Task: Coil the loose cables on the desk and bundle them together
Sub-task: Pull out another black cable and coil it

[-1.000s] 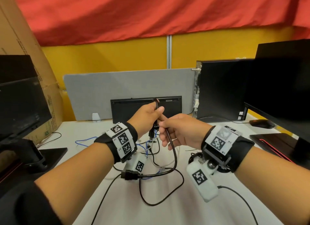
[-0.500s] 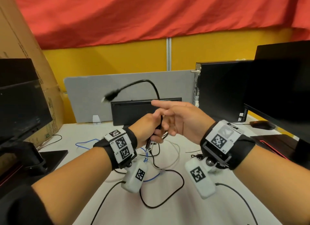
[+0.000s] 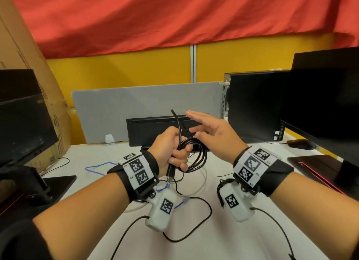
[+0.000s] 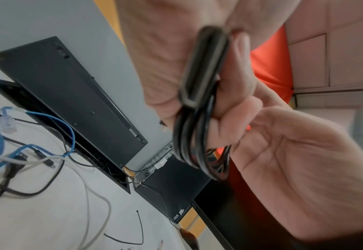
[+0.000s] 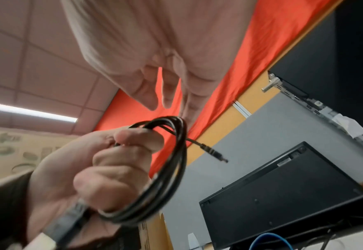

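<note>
My left hand (image 3: 173, 151) grips a black cable (image 3: 196, 155) wound into several loops above the desk. One plug end (image 3: 172, 110) sticks up past the fist; the other plug (image 3: 170, 172) hangs below it. The coil (image 4: 199, 104) fills the left wrist view, and the coil (image 5: 167, 170) with its free plug (image 5: 213, 153) shows in the right wrist view. My right hand (image 3: 206, 126) hovers just right of the coil, fingers straight and spread, holding nothing. On the desk lie a loose blue cable (image 3: 97, 167), a white cable (image 3: 196, 188) and a black cable (image 3: 194, 232).
A black keyboard (image 3: 155, 131) leans against a grey divider panel (image 3: 136, 104). A PC tower (image 3: 252, 104) and monitor (image 3: 326, 96) stand right, with a mouse (image 3: 299, 143). Another monitor (image 3: 21, 116) and a cardboard box (image 3: 48, 96) stand left. A small cable bundle (image 3: 221, 188) lies under my right wrist.
The last length of black cable swung up off the desk and went onto the coil. My right hand let go of the cable and spread its fingers.
</note>
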